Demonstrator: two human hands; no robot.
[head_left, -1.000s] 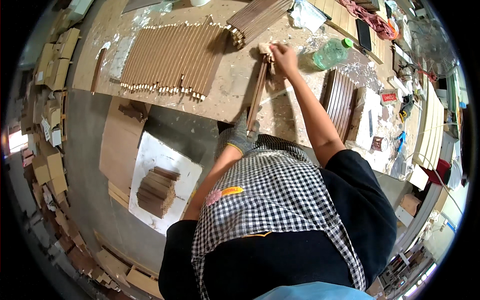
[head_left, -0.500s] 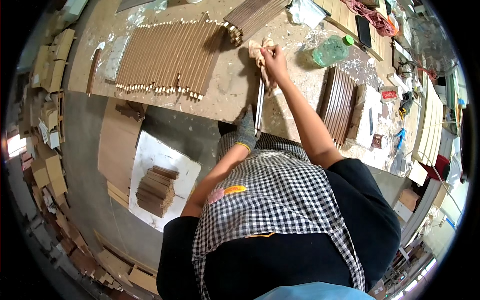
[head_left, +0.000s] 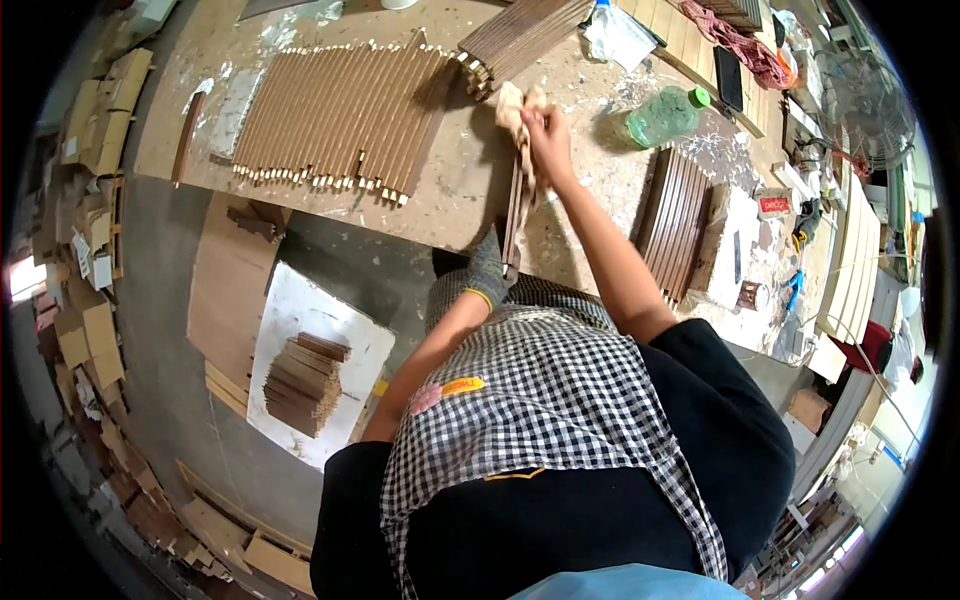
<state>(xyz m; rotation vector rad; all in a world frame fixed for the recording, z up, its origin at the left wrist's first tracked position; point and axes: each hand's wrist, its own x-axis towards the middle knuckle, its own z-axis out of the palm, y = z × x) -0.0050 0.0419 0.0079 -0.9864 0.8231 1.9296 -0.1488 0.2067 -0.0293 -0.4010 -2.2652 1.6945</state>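
On slim brown strip (head_left: 513, 222); crumpled cloth (head_left: 511, 104)

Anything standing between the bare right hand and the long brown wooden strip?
Only the crumpled beige cloth that the right hand grips, at the far end of the long brown wooden strip. Nothing else visible blocks it; the gray-gloved left hand is at the near end.

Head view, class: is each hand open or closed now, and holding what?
Left hand: gloved, closed on the brown strip.
Right hand: closed on the crumpled cloth.
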